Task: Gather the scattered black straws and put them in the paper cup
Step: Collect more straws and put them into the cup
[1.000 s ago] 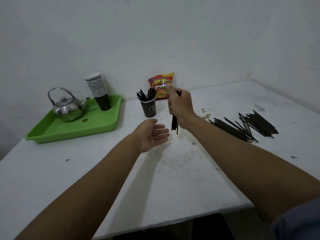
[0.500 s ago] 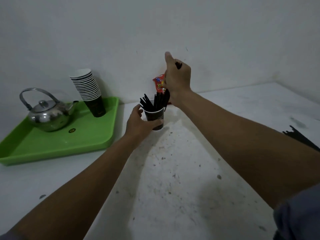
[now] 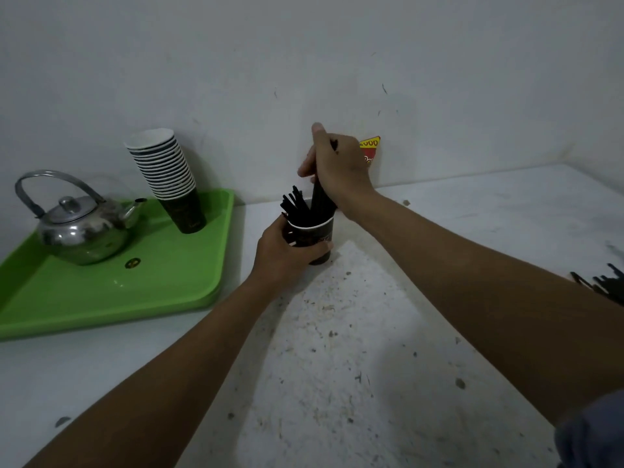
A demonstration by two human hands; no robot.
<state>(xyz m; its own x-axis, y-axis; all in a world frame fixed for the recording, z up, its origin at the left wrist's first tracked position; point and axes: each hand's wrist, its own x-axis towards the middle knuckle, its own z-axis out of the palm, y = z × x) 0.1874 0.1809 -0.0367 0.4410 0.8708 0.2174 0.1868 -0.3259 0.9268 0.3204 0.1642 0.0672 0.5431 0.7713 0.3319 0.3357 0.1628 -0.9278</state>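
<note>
The left hand [image 3: 287,255] is gripping the paper cup [image 3: 315,236] standing on the worktop [image 3: 337,366]. The right hand [image 3: 337,167] is clutching a bundle of black straws [image 3: 319,201], their lower ends sitting inside the cup.

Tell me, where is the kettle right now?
The kettle sits on the green tray at the far left of the head view, beside the stack of cups.

Snack packet [image 3: 370,151] mostly hidden behind right hand [image 3: 337,167] (print unreadable).
</note>
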